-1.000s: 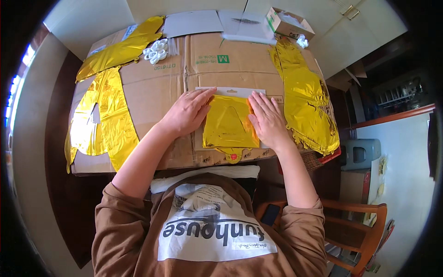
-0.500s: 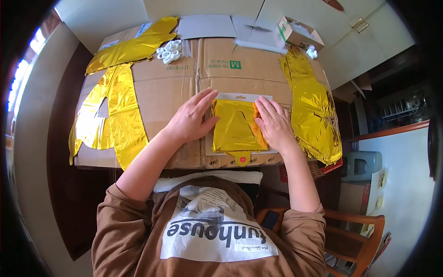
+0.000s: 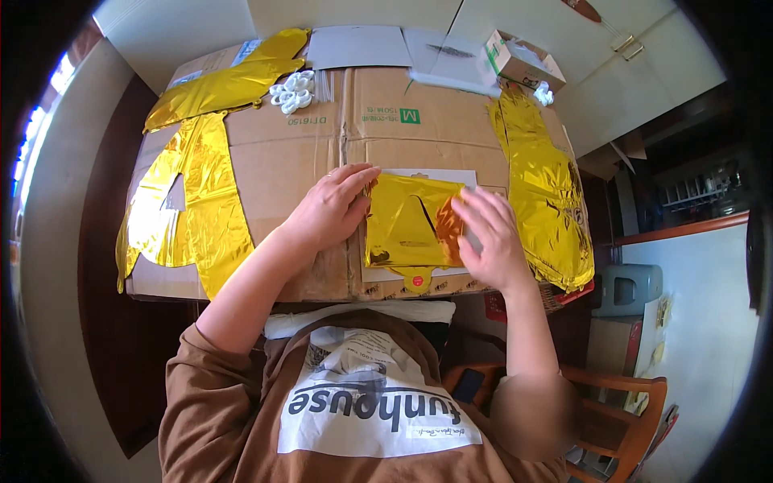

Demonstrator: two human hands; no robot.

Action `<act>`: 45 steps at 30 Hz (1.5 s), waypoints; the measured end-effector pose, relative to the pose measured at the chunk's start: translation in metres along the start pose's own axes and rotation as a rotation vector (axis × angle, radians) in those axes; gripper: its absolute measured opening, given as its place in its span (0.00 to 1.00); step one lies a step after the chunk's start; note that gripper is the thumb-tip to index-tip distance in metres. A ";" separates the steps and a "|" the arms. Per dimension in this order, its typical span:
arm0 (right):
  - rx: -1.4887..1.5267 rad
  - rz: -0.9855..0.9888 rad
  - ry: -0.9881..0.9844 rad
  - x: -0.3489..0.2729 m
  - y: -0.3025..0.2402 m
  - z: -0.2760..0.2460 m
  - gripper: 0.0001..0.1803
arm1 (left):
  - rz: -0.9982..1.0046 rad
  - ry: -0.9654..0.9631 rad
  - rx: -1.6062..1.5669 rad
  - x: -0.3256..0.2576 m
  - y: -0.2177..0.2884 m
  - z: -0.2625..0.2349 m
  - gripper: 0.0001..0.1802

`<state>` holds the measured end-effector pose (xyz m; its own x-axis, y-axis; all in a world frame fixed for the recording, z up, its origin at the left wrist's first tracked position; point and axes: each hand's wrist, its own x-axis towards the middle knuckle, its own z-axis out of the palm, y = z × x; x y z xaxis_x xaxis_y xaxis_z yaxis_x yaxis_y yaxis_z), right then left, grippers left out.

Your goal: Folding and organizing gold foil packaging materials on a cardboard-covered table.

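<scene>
A folded gold foil balloon (image 3: 407, 229) lies on a flattened cardboard box (image 3: 298, 153), over a white sheet (image 3: 439, 175). My left hand (image 3: 330, 208) lies flat on the cardboard with its fingertips pressing the balloon's upper left edge. My right hand (image 3: 487, 237) covers the balloon's right side, fingers spread, with a fold of foil lifted under the fingertips.
More flat gold foil balloons lie at the left (image 3: 189, 205), top left (image 3: 225, 80) and right (image 3: 543, 193). White plastic pieces (image 3: 292, 91), grey sheets (image 3: 358, 46) and a small open carton (image 3: 522, 60) sit at the far edge. A wooden chair (image 3: 628, 402) stands at lower right.
Both hands have slid along the folded balloon; my right hand has shifted to its right edge and turned a flap of foil over. The camera view has moved slightly.
</scene>
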<state>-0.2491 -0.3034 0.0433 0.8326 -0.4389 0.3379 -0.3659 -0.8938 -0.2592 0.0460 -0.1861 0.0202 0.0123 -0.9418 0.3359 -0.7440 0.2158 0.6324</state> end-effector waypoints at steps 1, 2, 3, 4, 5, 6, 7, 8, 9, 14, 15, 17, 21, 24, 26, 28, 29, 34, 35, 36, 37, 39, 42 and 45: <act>0.007 -0.026 -0.046 -0.006 -0.005 -0.008 0.31 | 0.009 -0.010 0.004 0.003 -0.003 -0.002 0.27; 0.014 -0.052 -0.092 -0.011 -0.011 -0.015 0.32 | 0.018 -0.021 0.008 0.007 -0.007 -0.004 0.27; 0.011 -0.055 -0.133 -0.014 -0.017 -0.020 0.34 | 0.030 -0.031 0.010 0.012 -0.009 -0.007 0.27; 0.000 -0.062 -0.150 -0.017 -0.019 -0.019 0.33 | -0.005 -0.069 0.002 0.017 -0.009 -0.009 0.27; -0.012 -0.069 -0.168 -0.019 -0.021 -0.017 0.33 | -0.041 -0.108 -0.005 0.021 -0.009 -0.012 0.28; -0.024 -0.074 -0.182 -0.021 -0.022 -0.015 0.33 | -0.073 -0.148 -0.011 0.027 -0.009 -0.014 0.28; -0.013 -0.076 -0.169 -0.022 -0.021 -0.012 0.31 | -0.113 -0.159 -0.043 0.031 -0.009 -0.015 0.27; -0.004 -0.073 -0.158 -0.023 -0.019 -0.010 0.31 | -0.156 -0.186 -0.064 0.036 -0.008 -0.016 0.27; 0.008 -0.074 -0.144 -0.024 -0.016 -0.005 0.31 | -0.201 -0.211 -0.082 0.041 -0.007 -0.017 0.27; -0.015 -0.094 -0.093 -0.025 -0.011 0.002 0.28 | -0.288 -0.336 -0.077 0.055 -0.005 -0.023 0.27; -0.039 -0.101 -0.087 -0.025 -0.012 0.003 0.28 | -0.299 -0.347 -0.087 0.056 -0.005 -0.024 0.27; -0.090 -0.119 -0.067 -0.025 -0.014 0.004 0.27 | -0.306 -0.358 -0.112 0.057 -0.006 -0.025 0.27; -0.157 -0.143 -0.021 -0.022 -0.019 0.004 0.26 | -0.303 -0.349 -0.154 0.054 -0.011 -0.022 0.27; -0.189 -0.180 0.001 -0.014 -0.027 0.003 0.26 | -0.296 -0.328 -0.152 0.052 -0.013 -0.019 0.27; -0.175 -0.196 0.037 -0.010 -0.029 0.005 0.25 | -0.290 -0.321 -0.145 0.051 -0.013 -0.019 0.28; -0.124 -0.191 0.096 -0.006 -0.026 0.009 0.24 | -0.285 -0.324 -0.139 0.051 -0.013 -0.019 0.28; -0.070 -0.163 0.132 -0.002 -0.024 0.009 0.23 | -0.295 -0.317 -0.165 0.051 -0.015 -0.019 0.28; 0.164 -0.001 0.252 0.019 -0.013 -0.003 0.20 | -0.408 -0.328 -0.217 0.054 -0.011 -0.028 0.27; 0.189 0.042 0.244 0.021 -0.013 -0.005 0.18 | -0.396 -0.338 -0.201 0.055 -0.012 -0.027 0.27; 0.205 0.050 0.246 0.023 -0.011 -0.005 0.17 | -0.383 -0.347 -0.185 0.056 -0.012 -0.028 0.27; 0.221 0.058 0.248 0.023 -0.008 -0.004 0.17 | -0.370 -0.355 -0.169 0.056 -0.013 -0.028 0.27; 0.246 0.077 0.251 0.022 -0.006 0.000 0.16 | -0.374 -0.351 -0.174 0.057 -0.014 -0.027 0.28; 0.260 0.095 0.258 0.021 -0.005 0.003 0.15 | -0.403 -0.357 -0.182 0.059 -0.014 -0.026 0.28; 0.220 0.071 0.267 0.022 -0.006 0.002 0.16 | -0.418 -0.337 -0.169 0.059 -0.015 -0.024 0.27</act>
<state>-0.2280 -0.3073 0.0506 0.6593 -0.5339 0.5293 -0.2963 -0.8316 -0.4698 0.0737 -0.2385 0.0470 0.0486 -0.9804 -0.1911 -0.6039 -0.1813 0.7762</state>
